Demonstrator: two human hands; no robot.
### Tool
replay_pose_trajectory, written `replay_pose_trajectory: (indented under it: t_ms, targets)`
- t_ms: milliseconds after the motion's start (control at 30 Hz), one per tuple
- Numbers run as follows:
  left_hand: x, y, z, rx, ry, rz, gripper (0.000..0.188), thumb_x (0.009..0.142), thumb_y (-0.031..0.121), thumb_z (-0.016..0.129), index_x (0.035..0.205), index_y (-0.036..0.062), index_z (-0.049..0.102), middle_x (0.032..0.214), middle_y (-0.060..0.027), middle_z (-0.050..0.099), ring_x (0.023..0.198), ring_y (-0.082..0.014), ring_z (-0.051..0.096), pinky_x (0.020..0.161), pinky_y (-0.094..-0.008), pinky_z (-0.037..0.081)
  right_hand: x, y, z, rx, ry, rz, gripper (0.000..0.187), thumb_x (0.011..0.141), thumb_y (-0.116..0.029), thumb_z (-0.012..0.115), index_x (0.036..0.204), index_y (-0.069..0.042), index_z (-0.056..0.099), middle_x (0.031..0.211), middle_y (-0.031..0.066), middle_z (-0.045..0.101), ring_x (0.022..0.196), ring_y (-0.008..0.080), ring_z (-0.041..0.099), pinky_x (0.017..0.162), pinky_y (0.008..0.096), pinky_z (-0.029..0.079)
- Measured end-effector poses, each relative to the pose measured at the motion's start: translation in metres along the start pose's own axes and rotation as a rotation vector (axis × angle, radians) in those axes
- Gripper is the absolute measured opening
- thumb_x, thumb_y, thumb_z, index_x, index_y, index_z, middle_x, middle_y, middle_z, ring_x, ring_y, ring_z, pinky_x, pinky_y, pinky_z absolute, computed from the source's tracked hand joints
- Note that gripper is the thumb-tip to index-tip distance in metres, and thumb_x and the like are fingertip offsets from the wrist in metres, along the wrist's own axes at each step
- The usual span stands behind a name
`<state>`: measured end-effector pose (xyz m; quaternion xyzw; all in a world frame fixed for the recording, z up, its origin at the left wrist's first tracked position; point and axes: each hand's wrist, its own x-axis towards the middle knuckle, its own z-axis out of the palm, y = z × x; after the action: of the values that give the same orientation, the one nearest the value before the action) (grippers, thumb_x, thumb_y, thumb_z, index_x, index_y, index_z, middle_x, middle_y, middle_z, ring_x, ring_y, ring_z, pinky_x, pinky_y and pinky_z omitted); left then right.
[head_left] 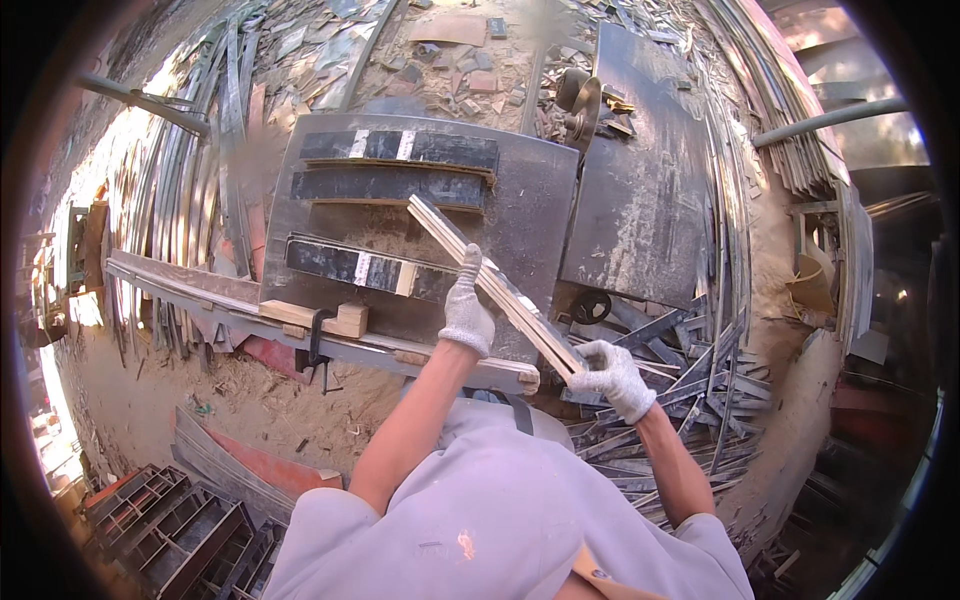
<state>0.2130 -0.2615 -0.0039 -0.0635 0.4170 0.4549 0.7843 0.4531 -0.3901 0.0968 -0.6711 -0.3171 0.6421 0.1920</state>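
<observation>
In my gloved left hand (466, 318) and gloved right hand (613, 380) is a small stack of plywood strips (517, 310), tilted edge-up so that the pale layered edges show. My left hand is closed around its middle, thumb lying along it. Fingers of my right hand wrap the near right end. Beneath the stack is a dark, dusty work table (540, 220). Dark-faced plywood strips lie on it: a far stack (400, 146), a middle one (390, 186) and a nearer one (370, 270), partly hidden behind my left hand.
A black clamp (318, 338) and a wooden block (348, 320) sit at the table's front rail (440, 358). A round, disc-like machine part (585, 115) stands beyond the right-hand panel gap. A handwheel (591, 307) is below. Scrap strips (690, 370) litter the right floor.
</observation>
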Motion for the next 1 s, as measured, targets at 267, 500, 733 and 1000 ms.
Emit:
replay_pose_trajectory:
  t_ms: [267,500,733,1000]
  targets:
    - [-0.019,-0.079,0.09,0.471,0.087,0.013,0.022,0.09,0.018,0.082,0.103,0.0032,0.072,0.084,-0.01,0.074,0.07,-0.0212,0.073,0.059,-0.032,0.058,-0.065,0.088,0.008,-0.16,0.27,-0.037,0.088,0.063,-0.045,0.097,0.13,0.0,0.062,0.111,0.0153,0.07,0.101,0.0241,0.066,0.091,0.0377,0.054]
    - [-0.045,-0.125,0.129,0.644,-0.175,0.05,0.03,0.083,-0.005,0.081,0.108,0.002,0.066,0.087,-0.0064,0.074,0.08,-0.0196,0.077,0.071,-0.031,0.062,-0.054,0.094,0.0,-0.21,0.412,-0.123,0.112,0.063,-0.048,0.095,0.15,0.002,0.046,0.131,0.0234,0.068,0.128,0.0366,0.064,0.111,0.0426,0.049]
    - [-0.059,-0.143,0.135,0.672,-0.278,-0.022,0.041,0.083,-0.009,0.079,0.12,0.0031,0.064,0.104,-0.0066,0.074,0.093,-0.0173,0.074,0.082,-0.0288,0.062,-0.056,0.077,-0.013,-0.212,0.363,0.015,0.092,0.065,-0.051,0.094,0.129,0.002,0.057,0.12,0.0277,0.072,0.115,0.0423,0.07,0.099,0.0462,0.055]
    - [-0.06,-0.144,0.141,0.668,-0.391,-0.023,0.041,0.082,-0.004,0.079,0.119,0.0033,0.063,0.101,-0.0056,0.073,0.09,-0.015,0.073,0.078,-0.0276,0.06,-0.058,0.074,-0.019,-0.239,0.362,0.012,0.092,0.066,-0.051,0.093,0.13,0.003,0.056,0.121,0.0293,0.071,0.115,0.0455,0.069,0.097,0.0473,0.056]
